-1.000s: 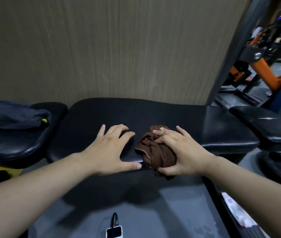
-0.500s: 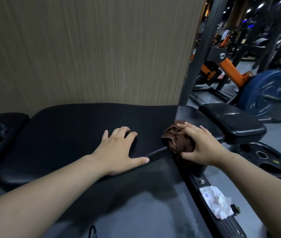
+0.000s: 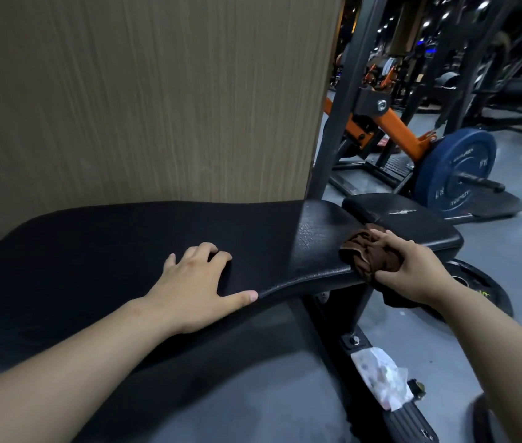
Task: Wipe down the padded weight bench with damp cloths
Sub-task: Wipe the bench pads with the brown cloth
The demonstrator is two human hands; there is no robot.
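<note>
Cloth (image 3: 369,254) farther right on bench (image 3: 119,247), inside right grip (image 3: 413,270)

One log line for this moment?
step: wipe bench | right hand: grips brown cloth at right edge of bench pad | left hand: flat on bench pad | nearby: crumpled white paper

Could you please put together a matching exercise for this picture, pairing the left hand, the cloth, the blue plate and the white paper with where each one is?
Things:
1. left hand
2. cloth
3. blue plate
4. white paper

Places:
A. lying on the bench's low frame
B. bunched under the right hand at the pad's end
C. resting on the pad, thumb along its near edge
D. upright beyond the bench, by the orange arm

Pairs: 1-C, 2-B, 3-D, 4-A
</note>
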